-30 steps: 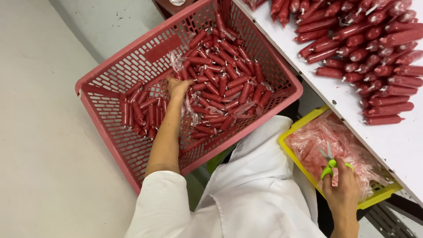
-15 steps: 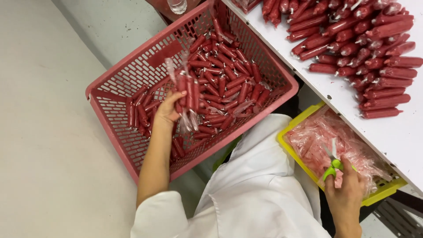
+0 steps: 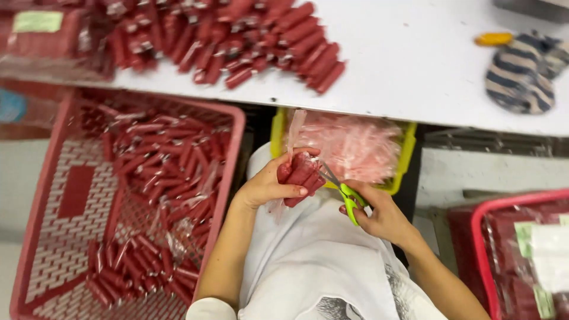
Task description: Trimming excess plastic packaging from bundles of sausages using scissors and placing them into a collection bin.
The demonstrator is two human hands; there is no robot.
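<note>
Your left hand [image 3: 269, 186] was clamped around a small clear plastic pack of red sausages [image 3: 301, 172], its loose film tail sticking up above your fingers. You held it over your lap, just below the near edge of the white desk [image 3: 415, 65]. Your right hand [image 3: 379, 213] was closed on the green-handled scissors [image 3: 341, 189], whose blades met the pack's right end.

Behind the pack, a yellow plastic tray [image 3: 408, 148] tucked under the desk's near edge held a heap of pinkish empty film wrappers [image 3: 355, 145]. To your left, the pink lattice crate [image 3: 65, 237] held loose red sausages and packs. More red sausages [image 3: 249, 41] lay piled toward the desk's far left corner.
</note>
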